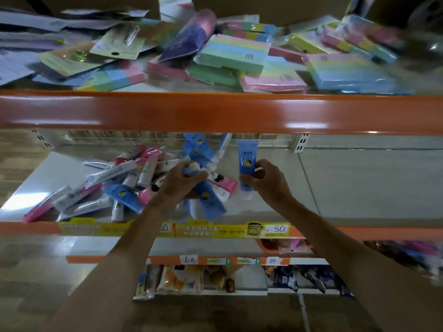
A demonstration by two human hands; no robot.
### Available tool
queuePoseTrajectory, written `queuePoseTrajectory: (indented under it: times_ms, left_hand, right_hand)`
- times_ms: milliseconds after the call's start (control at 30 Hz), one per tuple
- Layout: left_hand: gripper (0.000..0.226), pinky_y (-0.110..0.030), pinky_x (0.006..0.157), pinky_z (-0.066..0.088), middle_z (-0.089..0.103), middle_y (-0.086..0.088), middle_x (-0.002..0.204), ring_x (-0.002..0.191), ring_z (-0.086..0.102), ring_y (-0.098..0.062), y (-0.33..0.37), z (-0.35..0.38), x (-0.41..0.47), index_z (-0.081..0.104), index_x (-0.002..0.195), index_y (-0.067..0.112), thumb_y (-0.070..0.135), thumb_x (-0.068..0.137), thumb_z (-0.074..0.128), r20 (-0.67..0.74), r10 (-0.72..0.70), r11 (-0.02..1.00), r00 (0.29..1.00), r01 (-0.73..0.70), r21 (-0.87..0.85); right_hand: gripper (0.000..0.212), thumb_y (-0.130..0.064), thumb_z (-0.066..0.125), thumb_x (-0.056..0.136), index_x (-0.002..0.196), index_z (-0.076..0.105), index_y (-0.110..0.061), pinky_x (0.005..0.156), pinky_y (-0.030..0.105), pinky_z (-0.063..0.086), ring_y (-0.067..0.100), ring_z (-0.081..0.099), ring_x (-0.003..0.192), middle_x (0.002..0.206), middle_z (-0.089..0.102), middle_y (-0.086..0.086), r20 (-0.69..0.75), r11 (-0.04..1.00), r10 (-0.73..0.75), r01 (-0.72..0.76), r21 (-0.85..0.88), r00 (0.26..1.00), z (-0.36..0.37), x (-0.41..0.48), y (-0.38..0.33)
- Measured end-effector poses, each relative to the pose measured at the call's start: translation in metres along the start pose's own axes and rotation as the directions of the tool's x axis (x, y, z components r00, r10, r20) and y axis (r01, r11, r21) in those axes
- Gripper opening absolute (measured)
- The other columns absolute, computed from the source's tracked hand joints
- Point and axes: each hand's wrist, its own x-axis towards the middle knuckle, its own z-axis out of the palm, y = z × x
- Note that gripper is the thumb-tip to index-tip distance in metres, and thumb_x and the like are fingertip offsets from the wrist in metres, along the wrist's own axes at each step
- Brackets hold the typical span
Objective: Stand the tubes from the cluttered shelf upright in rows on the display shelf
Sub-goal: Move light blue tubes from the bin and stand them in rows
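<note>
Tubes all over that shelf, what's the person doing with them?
A person is sorting a jumbled pile of tubes on the middle shelf. Their right hand holds a blue tube upright, cap down, beside the pile. Their left hand grips a second blue tube at the pile's edge. No upright row shows yet.

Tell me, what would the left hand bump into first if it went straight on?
Probably the leaning blue tubes just beyond the left hand, which grips a lying blue tube. Depth is hard to judge.
</note>
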Motion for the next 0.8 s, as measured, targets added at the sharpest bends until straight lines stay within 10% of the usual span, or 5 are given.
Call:
queuePoseTrajectory:
  times_ms: [467,800]
  left_hand:
    - [0.029,-0.021,0.065,0.058,0.065,-0.015,0.094,0.089,0.061,-0.02,0.038,0.19,-0.01,0.06,0.107,-0.01,0.007,0.086,0.068,0.277,-0.21,0.891,0.938,0.3,-0.34]
    - [0.037,-0.034,0.072,0.061,0.068,-0.013,0.1,0.079,0.07,-0.023,0.065,0.355,-0.047,0.06,0.115,0.003,0.02,0.084,0.068,0.495,-0.279,0.521,0.823,0.563,-0.642]
  right_hand:
    - [0.032,-0.027,0.075,0.08,0.104,0.059,-0.013,0.06,0.025,0.051,0.012,0.063,0.069,0.09,0.068,0.004,-0.264,0.984,0.175,-0.159,0.079,0.949,-0.175,-0.034,0.101]
    - [0.035,-0.032,0.074,0.079,0.105,0.057,-0.016,0.076,0.04,0.056,0.02,0.066,0.081,0.094,0.069,0.004,-0.257,0.982,0.184,-0.166,0.09,0.949,-0.308,-0.041,0.161]
